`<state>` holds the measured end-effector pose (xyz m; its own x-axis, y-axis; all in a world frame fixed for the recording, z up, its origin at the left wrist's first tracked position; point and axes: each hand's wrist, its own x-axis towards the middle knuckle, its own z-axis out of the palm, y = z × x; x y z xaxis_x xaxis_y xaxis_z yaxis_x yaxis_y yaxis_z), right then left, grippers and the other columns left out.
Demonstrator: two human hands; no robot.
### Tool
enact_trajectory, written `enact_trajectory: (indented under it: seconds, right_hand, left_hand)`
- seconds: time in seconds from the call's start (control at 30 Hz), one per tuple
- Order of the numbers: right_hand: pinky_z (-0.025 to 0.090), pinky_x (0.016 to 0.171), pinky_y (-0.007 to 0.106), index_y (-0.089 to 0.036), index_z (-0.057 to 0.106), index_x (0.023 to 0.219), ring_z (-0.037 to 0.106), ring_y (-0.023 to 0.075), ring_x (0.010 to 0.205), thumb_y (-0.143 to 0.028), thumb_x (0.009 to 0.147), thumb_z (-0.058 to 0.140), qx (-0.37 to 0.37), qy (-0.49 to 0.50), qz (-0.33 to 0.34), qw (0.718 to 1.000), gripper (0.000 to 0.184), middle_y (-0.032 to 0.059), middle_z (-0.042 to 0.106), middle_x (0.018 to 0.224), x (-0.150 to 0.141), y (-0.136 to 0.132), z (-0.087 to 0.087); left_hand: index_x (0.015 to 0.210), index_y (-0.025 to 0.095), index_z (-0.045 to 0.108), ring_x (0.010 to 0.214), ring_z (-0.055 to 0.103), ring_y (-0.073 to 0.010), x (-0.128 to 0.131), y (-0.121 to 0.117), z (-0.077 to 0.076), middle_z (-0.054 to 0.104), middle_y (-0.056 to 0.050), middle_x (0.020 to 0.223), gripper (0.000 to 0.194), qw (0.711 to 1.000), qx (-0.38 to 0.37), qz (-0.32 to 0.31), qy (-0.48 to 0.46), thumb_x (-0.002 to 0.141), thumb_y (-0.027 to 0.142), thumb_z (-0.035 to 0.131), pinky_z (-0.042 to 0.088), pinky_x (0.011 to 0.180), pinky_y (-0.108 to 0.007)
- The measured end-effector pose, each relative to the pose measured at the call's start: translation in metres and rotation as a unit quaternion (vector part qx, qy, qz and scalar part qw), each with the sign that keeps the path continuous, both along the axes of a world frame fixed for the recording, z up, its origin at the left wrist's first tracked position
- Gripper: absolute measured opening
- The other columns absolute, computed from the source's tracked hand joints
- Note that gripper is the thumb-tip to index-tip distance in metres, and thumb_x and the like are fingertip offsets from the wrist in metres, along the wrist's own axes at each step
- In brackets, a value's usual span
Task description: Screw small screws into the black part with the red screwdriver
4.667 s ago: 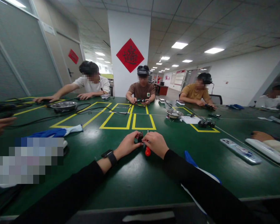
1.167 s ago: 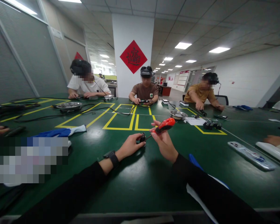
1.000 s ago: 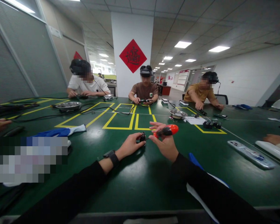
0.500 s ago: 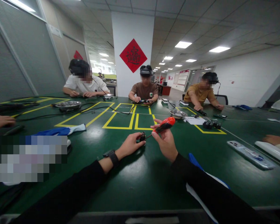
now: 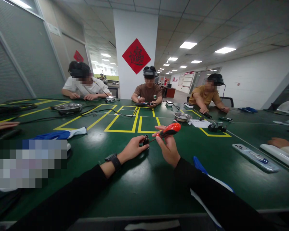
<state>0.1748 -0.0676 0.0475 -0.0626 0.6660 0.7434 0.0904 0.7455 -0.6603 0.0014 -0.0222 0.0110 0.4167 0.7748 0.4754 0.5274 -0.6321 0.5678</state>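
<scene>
My left hand (image 5: pixel 134 148) is closed around a small black cylindrical part (image 5: pixel 146 140) with a metal top, held upright just above or on the green table. A screwdriver (image 5: pixel 170 129) with a red and black handle lies tilted in my right hand (image 5: pixel 168 146), gripped between thumb and fingers. Its thin shaft points left and down, and the tip meets the side of the black part. Exactly where the tip sits is too small to make out.
A blue and white glove (image 5: pixel 213 182) lies under my right forearm, another glove (image 5: pixel 60 134) to the left. At right are a phone (image 5: pixel 255 157), several black parts (image 5: pixel 216 127) and a metal bowl (image 5: pixel 182 116). Another bowl (image 5: pixel 68 107) and cables stand left. Co-workers sit around the table (image 5: pixel 135 199).
The whole view has shifted slightly. My hands keep nearly the same pose, the screwdriver still against the black part; its handle has turned a little in my right hand.
</scene>
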Motion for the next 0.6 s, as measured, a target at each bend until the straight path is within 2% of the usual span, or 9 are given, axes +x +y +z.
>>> enact_trajectory:
  seconds: [0.07,0.17,0.23,0.3,0.37,0.43,0.5,0.6]
  right_hand:
    - [0.044,0.088,0.040,-0.021,0.054,0.087,0.057,0.0194,0.091,-0.025,0.079,0.059,-0.006,0.012,-0.005,1.000,0.011,0.0068,0.059,0.103,0.0001,-0.0016,0.0027]
    - [0.050,0.073,0.034,-0.021,0.046,0.078,0.061,0.0157,0.073,-0.024,0.077,0.062,-0.043,0.067,0.045,0.996,0.017,0.0025,0.062,0.087,-0.0031,-0.0025,0.0030]
    - [0.050,0.065,0.031,-0.022,0.043,0.083,0.059,0.0125,0.061,-0.024,0.077,0.062,-0.063,0.094,0.083,0.990,0.020,-0.0029,0.059,0.074,-0.0061,-0.0021,0.0011]
    - [0.049,0.065,0.029,-0.024,0.043,0.095,0.056,0.0106,0.057,-0.023,0.080,0.059,-0.071,0.103,0.097,0.987,0.022,-0.0054,0.054,0.071,-0.0085,-0.0015,-0.0012]
    - [0.049,0.072,0.031,-0.026,0.042,0.108,0.055,0.0107,0.063,-0.023,0.083,0.053,-0.068,0.102,0.092,0.988,0.028,-0.0039,0.054,0.077,-0.0093,-0.0014,-0.0030]
    - [0.046,0.082,0.034,-0.025,0.045,0.113,0.057,0.0130,0.076,-0.023,0.084,0.049,-0.054,0.081,0.065,0.993,0.029,-0.0004,0.054,0.087,-0.0084,-0.0019,-0.0035]
    - [0.043,0.089,0.037,-0.022,0.051,0.109,0.055,0.0169,0.091,-0.023,0.082,0.052,-0.032,0.048,0.020,0.998,0.027,0.0034,0.055,0.099,-0.0063,-0.0029,-0.0024]
    - [0.042,0.090,0.038,-0.019,0.059,0.088,0.053,0.0207,0.101,-0.023,0.077,0.060,0.003,0.024,-0.031,0.999,0.011,0.0065,0.056,0.108,-0.0037,-0.0036,0.0004]
  left_hand:
    - [0.087,0.015,0.059,0.069,0.053,-0.0149,0.0001,0.0006,-0.0007,0.060,-0.002,0.077,0.021,1.000,0.000,0.002,0.001,0.078,0.033,0.057,0.040,0.063,-0.024]
    - [0.086,0.015,0.058,0.069,0.053,-0.0147,0.0006,0.0023,-0.0026,0.060,-0.002,0.077,0.022,1.000,-0.003,0.002,-0.002,0.078,0.035,0.057,0.041,0.063,-0.024]
    - [0.085,0.014,0.059,0.069,0.053,-0.0146,0.0010,0.0032,-0.0035,0.060,-0.002,0.077,0.022,1.000,-0.004,0.002,-0.004,0.078,0.035,0.057,0.041,0.063,-0.024]
    - [0.086,0.014,0.059,0.069,0.053,-0.0146,0.0013,0.0036,-0.0037,0.060,-0.002,0.078,0.022,1.000,-0.002,0.001,-0.008,0.078,0.035,0.057,0.041,0.064,-0.024]
    - [0.086,0.015,0.059,0.069,0.053,-0.0146,0.0014,0.0032,-0.0032,0.060,-0.002,0.078,0.021,1.000,0.001,0.002,-0.008,0.078,0.034,0.057,0.041,0.063,-0.024]
    - [0.087,0.015,0.058,0.069,0.053,-0.0146,0.0014,0.0025,-0.0024,0.060,-0.002,0.077,0.020,1.000,0.002,0.003,-0.005,0.078,0.033,0.057,0.040,0.063,-0.024]
    - [0.086,0.015,0.058,0.069,0.052,-0.0144,0.0014,0.0017,-0.0016,0.059,-0.001,0.077,0.019,1.000,0.002,0.005,-0.002,0.078,0.032,0.057,0.040,0.062,-0.024]
    - [0.086,0.015,0.057,0.068,0.051,-0.0141,0.0015,0.0014,-0.0015,0.059,-0.001,0.076,0.019,1.000,0.003,0.007,-0.001,0.078,0.032,0.057,0.039,0.061,-0.024]
